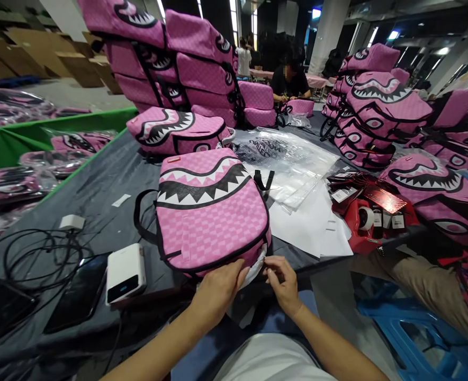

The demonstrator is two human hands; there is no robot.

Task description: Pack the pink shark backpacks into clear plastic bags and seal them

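Observation:
A pink checkered backpack (214, 222) with a black-and-white shark-mouth print lies on the table before me, its near edge toward my body. My left hand (220, 288) is closed at that near edge, thumb and fingers on the backpack beside a strip of crumpled white wrapping (253, 272). The wrapping runs along the near right corner. My right hand (284, 283) has its fingers curled in a pinch at the wrapping's right end. What lies under the left fingers is hidden.
Clear plastic bags (289, 159) lie over white sheets (309, 227) at the right. A red tape dispenser (363, 227) stands by several tags. A white power bank (126, 272), a phone (77, 291) and cables are at left. Stacked backpacks (206, 74) rise behind; a co-worker (291, 79) sits beyond.

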